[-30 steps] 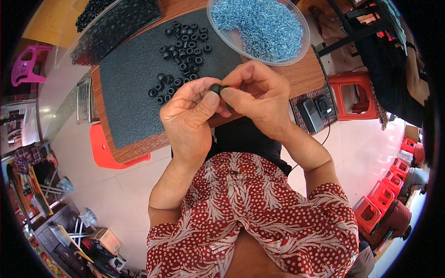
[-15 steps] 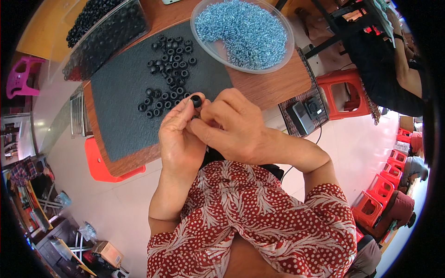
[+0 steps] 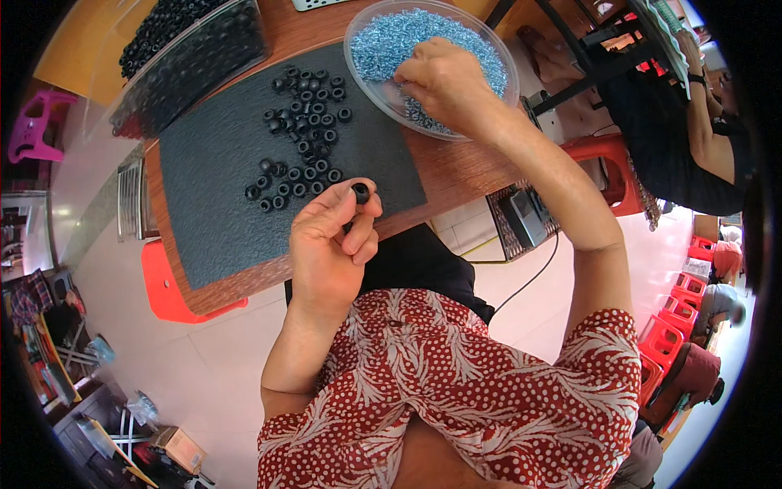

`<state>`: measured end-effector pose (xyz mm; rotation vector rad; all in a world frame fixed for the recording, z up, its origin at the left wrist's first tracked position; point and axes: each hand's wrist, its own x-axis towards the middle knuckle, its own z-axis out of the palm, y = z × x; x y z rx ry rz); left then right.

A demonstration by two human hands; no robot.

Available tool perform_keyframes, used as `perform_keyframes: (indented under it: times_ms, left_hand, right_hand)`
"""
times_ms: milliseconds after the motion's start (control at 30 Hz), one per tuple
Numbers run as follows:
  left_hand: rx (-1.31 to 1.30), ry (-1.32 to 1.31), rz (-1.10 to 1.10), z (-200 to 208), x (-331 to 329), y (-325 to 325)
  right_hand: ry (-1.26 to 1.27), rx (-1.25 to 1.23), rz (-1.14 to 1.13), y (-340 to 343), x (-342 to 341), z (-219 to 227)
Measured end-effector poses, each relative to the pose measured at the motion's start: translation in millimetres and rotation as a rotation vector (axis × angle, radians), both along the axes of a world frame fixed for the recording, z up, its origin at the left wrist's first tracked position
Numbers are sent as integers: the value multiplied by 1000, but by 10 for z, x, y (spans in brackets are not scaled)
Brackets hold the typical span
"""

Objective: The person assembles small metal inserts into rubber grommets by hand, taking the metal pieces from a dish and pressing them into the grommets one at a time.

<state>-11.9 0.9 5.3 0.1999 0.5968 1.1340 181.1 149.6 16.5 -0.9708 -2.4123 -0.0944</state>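
My left hand [image 3: 332,236] is raised just above the near edge of the dark mat [image 3: 216,155], pinching a round black bead [image 3: 361,194] with a hole between thumb and fingertips. A second dark bit shows lower between its fingers, too small to name. Over the round clear plastic tub [image 3: 356,72] of small, shiny blue beads [image 3: 391,37] reaches my right hand [image 3: 448,81]. Its fingers are drawn together at the beads, and whatever they hold is hidden. Loose black beads [image 3: 314,107] with holes lie scattered on the mat, left of the tub.
A clear box [image 3: 199,69] full of black beads stands at the table's far left. Under the wooden table's [image 3: 489,167] right side sits a dark device [image 3: 525,218] with a cable. Red stools [image 3: 603,167] surround the table; a person in black [image 3: 668,155] sits at right.
My right hand has left my left hand and moved up and right into the tub of blue beads. My left hand keeps the black bead and has shifted slightly right.
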Motion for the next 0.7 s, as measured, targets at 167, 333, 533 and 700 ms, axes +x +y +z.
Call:
perform_keyframes:
  times_ms: [167, 333, 533, 700]
  left_hand:
    - [-38, -8, 5, -52, 16, -22]
    - [-49, -19, -3, -72, 14, -25]
    - [-33, -48, 3, -101, 15, -33]
    - [30, -9, -7, -149, -23, -40]
  right_hand:
    - [-396, 129, 102, 133, -177, -48]
    - [-493, 168, 162, 190, -207, -50]
    - [-530, 218, 183, 246, -188, -48]
    - [-36, -172, 97, -103, -250, 189]
